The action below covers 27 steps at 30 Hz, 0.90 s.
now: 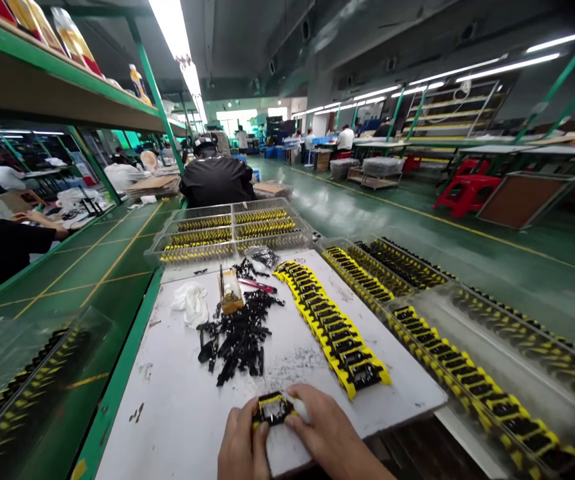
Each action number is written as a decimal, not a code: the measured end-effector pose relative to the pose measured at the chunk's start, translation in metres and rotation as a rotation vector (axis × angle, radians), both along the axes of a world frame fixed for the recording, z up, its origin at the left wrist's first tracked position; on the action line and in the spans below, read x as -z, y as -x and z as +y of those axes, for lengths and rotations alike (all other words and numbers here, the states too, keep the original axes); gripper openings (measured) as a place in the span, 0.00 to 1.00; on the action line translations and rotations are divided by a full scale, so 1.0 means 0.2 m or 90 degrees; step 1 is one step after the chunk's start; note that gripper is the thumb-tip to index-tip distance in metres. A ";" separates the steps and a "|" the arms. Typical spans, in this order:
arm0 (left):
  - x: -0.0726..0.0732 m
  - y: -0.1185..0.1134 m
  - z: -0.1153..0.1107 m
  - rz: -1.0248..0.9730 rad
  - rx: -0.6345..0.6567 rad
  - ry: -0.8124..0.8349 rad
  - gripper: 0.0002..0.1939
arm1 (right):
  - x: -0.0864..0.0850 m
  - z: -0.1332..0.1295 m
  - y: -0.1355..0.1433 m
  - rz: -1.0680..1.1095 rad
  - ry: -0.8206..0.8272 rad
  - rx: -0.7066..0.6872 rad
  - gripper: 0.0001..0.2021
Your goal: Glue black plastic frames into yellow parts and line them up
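Observation:
Near the front edge of the white work board (162, 400), my left hand (242, 440) grips a small black-and-yellow plastic part (272, 408) by its left side. My right hand (325, 427) is closed around a small whitish object (298, 407), its kind not clear, whose end meets the part's right side. Just beyond lies a pile of loose black plastic pieces (240, 337). To the right of it, a long row of black-and-yellow parts (335, 320) runs away from me across the board.
Clear trays (467, 373) of similar parts stand along the right, with a divided tray (232, 223) behind the board and another tray (27, 393) at left. On the board are a crumpled white cloth (190, 305), a small box (230, 293) and a red pen-like tool (258, 286). A person (217, 175) sits ahead.

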<state>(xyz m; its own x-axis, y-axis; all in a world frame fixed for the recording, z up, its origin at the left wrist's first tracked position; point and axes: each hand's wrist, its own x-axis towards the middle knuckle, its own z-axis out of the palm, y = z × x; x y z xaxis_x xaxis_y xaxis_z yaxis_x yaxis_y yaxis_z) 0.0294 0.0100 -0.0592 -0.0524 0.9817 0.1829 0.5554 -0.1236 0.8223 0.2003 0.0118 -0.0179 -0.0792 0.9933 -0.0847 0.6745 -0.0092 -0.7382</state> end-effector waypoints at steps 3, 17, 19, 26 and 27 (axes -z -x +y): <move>0.01 0.05 0.01 -0.005 0.073 0.022 0.17 | -0.02 -0.03 -0.01 0.053 0.002 -0.013 0.14; -0.09 -0.56 -0.08 -0.139 0.208 0.107 0.18 | -0.02 -0.23 -0.62 0.002 -0.036 0.196 0.22; -0.09 -0.62 -0.07 -0.165 0.257 0.142 0.20 | -0.01 -0.23 -0.70 -0.016 -0.030 0.214 0.22; -0.08 -0.66 -0.01 -0.192 0.274 0.164 0.23 | 0.06 -0.18 -0.77 -0.056 -0.088 0.234 0.19; -0.08 -0.67 -0.01 -0.194 0.269 0.163 0.23 | 0.06 -0.17 -0.77 -0.054 -0.093 0.233 0.19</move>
